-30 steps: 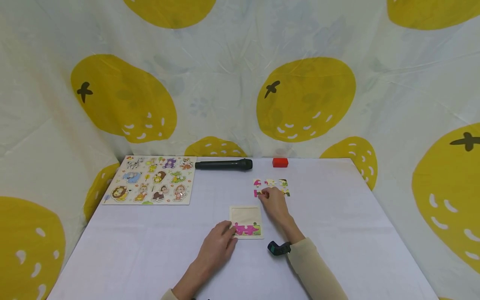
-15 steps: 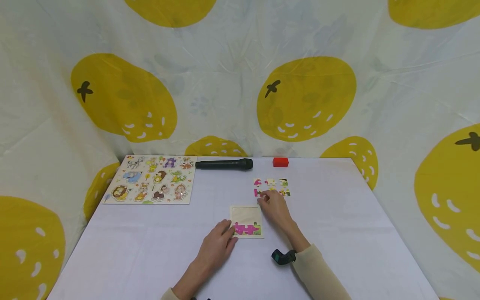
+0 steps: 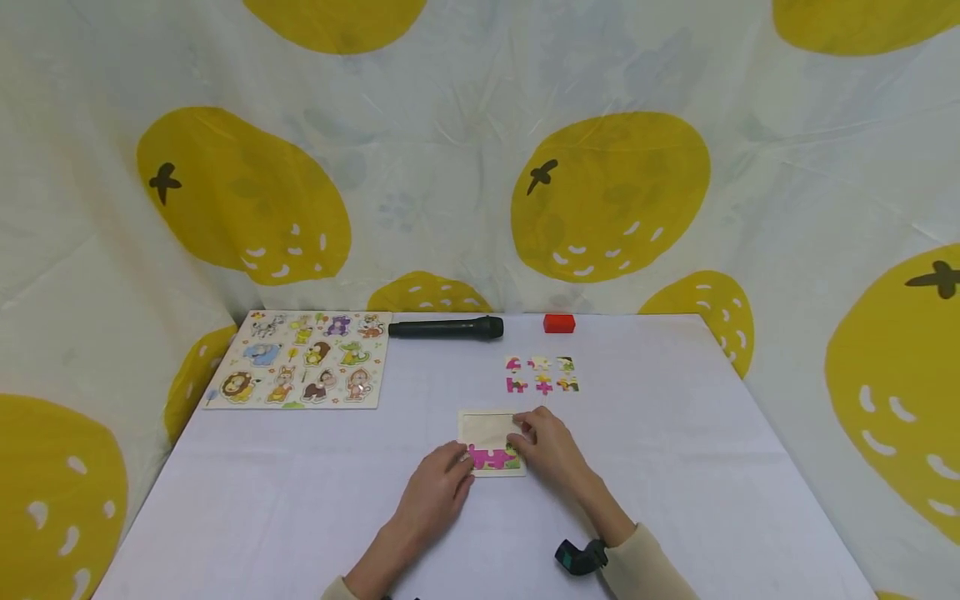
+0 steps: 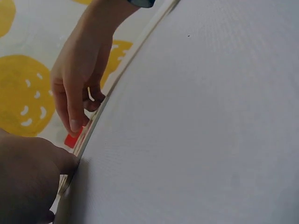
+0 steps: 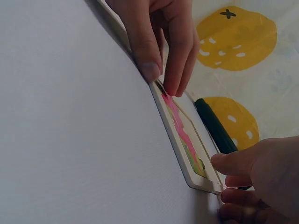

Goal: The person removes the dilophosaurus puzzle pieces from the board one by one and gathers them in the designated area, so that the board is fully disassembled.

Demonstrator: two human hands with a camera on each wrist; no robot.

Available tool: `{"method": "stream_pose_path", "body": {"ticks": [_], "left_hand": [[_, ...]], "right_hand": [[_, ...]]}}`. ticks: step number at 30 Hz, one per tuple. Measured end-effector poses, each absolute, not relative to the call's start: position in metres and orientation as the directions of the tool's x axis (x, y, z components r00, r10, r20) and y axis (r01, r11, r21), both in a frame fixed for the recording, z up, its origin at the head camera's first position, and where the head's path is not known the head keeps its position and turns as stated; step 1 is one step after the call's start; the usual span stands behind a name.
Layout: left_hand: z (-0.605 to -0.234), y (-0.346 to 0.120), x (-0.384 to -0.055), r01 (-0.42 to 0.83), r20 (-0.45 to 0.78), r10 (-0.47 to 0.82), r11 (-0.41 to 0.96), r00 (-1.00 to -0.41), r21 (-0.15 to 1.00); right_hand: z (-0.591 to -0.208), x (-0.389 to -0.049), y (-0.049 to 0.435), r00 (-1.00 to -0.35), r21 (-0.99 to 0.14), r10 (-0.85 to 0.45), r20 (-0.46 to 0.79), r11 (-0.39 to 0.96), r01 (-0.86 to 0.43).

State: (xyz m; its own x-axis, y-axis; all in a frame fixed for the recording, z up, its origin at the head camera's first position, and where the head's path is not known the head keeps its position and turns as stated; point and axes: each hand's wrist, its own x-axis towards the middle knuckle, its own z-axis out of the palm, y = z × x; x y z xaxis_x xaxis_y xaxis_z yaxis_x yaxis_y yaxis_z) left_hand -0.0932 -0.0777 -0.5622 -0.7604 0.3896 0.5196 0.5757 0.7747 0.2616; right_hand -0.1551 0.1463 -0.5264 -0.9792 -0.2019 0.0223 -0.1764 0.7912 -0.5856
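A small wooden puzzle tray (image 3: 491,414) lies on the table, its near part filled with a row of pink and green jigsaw pieces (image 3: 491,459). My left hand (image 3: 432,492) holds the tray at its near left corner, thumb at the outer edge and fingers over the rim, as the right wrist view also shows. Across from it, my right hand (image 3: 551,450) is at the right rim, thumb and fingers apart with no piece between them. Its thumb (image 5: 224,163) lies right at the rim in the right wrist view. Several loose jigsaw pieces (image 3: 543,385) lie in two rows beyond the tray.
An animal puzzle board (image 3: 296,361) lies at the back left. Beside it, a black microphone (image 3: 446,329) lies along the back edge, with a red block (image 3: 559,323) farther right. A fruit-patterned curtain (image 3: 442,167) hangs behind and around the white table (image 3: 697,475).
My right hand has drawn back from the loose pieces toward me and come to the tray's right rim, uncovering the pieces. My left hand has stayed at the tray.
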Motion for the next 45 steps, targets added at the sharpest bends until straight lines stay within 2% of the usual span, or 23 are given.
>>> {"method": "stream_pose_path", "body": {"ticks": [3,6,10,19,29,45], "left_hand": [[-0.565,-0.077,-0.094,0.622,0.563,0.429,0.755,-0.706,0.205],[-0.567,-0.076,-0.094,0.641,0.561,0.461,0.748,-0.688,0.171],[-0.567,-0.075,-0.093,0.644,0.527,0.487,0.748,-0.696,0.159],[-0.566,-0.072,-0.092,0.623,0.497,0.507,0.777,-0.705,0.092],[-0.564,-0.07,-0.09,0.608,0.484,0.501,0.789,-0.717,0.084],[-0.563,-0.07,-0.089,0.608,0.497,0.496,0.79,-0.712,0.082]], "right_hand": [[-0.526,-0.147,0.146,-0.972,-0.566,-0.234,0.033,0.797,-0.211],[-0.527,-0.139,0.146,-0.962,-0.539,-0.269,0.055,0.803,-0.255],[-0.529,-0.132,0.147,-0.949,-0.497,-0.3,0.093,0.812,-0.305],[-0.531,-0.122,0.148,-0.939,-0.502,-0.312,0.144,0.795,-0.342],[-0.525,-0.125,0.146,-0.953,-0.507,-0.303,0.006,0.821,-0.264],[-0.528,-0.127,0.152,-0.957,-0.695,-0.29,-0.017,0.692,-0.197]]}}
